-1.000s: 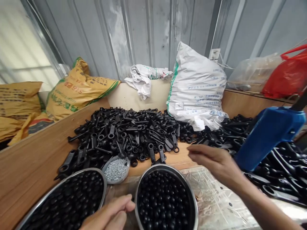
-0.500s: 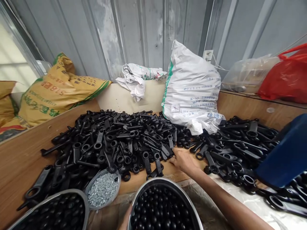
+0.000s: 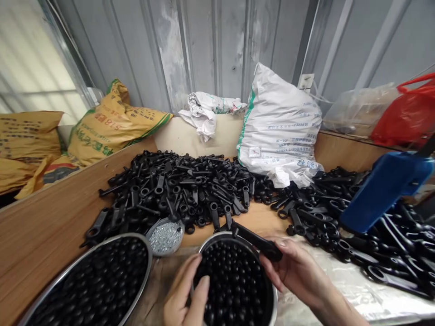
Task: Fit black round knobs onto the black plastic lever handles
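My right hand (image 3: 299, 267) is closed around one end of a black crank lever (image 3: 254, 238), tilted above the far right rim of a round metal bowl (image 3: 276, 296). The bowl is full of shiny black balls (image 3: 234, 280). At its left rim is my left hand (image 3: 186, 290), thumb and fingers apart, the tips over the balls; no held object shows between them. Behind the bowl lies a big pile of similar black levers (image 3: 183, 181). A clear plastic tub of small silver screws or pins (image 3: 166, 236) stands left of the bowl.
A larger metal basin (image 3: 148, 267) of black balls stands at left. More black levers (image 3: 316, 213) lie at right, where a blue tool-like object (image 3: 377, 194) hangs over them. A white sack (image 3: 280, 122), yellow sacks (image 3: 108, 127) and a red bag (image 3: 404, 113) stand behind.
My right hand has come back from the pile's edge to the bowl, now with a black lever in it. My left hand has risen into view over the bowl's left rim.
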A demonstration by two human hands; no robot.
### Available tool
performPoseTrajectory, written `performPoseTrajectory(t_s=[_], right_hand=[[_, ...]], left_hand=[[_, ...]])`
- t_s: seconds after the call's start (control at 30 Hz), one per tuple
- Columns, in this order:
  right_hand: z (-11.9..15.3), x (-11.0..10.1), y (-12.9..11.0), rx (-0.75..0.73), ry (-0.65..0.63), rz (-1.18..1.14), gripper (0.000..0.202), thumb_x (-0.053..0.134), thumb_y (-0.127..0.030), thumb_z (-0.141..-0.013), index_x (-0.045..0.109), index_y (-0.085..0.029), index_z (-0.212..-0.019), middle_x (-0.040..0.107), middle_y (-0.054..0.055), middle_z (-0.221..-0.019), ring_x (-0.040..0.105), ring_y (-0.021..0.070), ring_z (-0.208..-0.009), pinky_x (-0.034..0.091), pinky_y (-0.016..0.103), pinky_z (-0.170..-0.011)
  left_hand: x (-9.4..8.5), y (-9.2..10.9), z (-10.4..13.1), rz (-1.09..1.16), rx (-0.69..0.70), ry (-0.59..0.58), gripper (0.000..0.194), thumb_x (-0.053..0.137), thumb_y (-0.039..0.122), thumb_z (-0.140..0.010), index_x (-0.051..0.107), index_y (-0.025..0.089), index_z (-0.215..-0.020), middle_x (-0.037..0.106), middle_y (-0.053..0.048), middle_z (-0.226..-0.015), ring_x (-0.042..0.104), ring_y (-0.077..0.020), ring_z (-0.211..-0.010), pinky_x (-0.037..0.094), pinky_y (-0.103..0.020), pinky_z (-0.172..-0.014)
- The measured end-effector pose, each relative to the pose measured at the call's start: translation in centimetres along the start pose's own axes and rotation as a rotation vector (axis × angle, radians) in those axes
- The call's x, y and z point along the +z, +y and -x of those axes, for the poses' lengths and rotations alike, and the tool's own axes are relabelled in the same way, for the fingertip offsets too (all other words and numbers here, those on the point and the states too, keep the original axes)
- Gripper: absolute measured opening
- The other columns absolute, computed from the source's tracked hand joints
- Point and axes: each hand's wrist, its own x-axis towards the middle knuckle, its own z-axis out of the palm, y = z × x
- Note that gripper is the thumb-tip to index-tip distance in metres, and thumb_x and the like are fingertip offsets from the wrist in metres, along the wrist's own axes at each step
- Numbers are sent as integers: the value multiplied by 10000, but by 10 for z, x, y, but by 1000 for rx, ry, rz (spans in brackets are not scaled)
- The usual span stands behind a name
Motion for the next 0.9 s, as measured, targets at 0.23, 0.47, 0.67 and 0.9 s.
performPoseTrajectory(t_s=[0.23, 0.47, 0.67, 0.9], right_hand=[[48, 64, 74, 335, -195, -59, 376, 458, -441, -790, 587, -95, -714, 537, 27, -522, 457, 75, -410, 342, 167, -425], [41, 22, 19, -103, 76, 1449, 263, 445, -253, -828, 615, -152, -1000, 632, 71, -830, 571, 194, -742, 403, 285, -669], [24, 6, 0, -74, -174, 1939, 210, 443, -88, -784, 624, -189, -815, 618, 37, -814, 535, 189, -807, 364, 265, -656], [25, 37, 3, -13, -508, 2032, 111, 512, -153, -785, 590, -193, -717, 620, 11, -731, 543, 185, -752, 323, 274, -610]], left_hand=[[3, 31, 35, 671, -463, -272, 383, 614, 410, -705, 610, 172, -1005, 666, -75, -948, 592, -196, -835, 472, -303, -792], [-43, 17, 31, 459, -569, -214, 225, 636, 301, -715, 579, 162, -883, 537, 52, -510, 417, -67, -398, 445, -275, -624], [-60, 7, 43, 369, -746, -264, 487, 622, 410, -698, 478, 179, -1101, 589, 13, -685, 444, -94, -466, 374, -240, -465], [-66, 10, 45, 528, -800, -202, 483, 459, 461, -797, 460, 119, -1139, 590, -49, -758, 451, -102, -468, 323, -227, -414]])
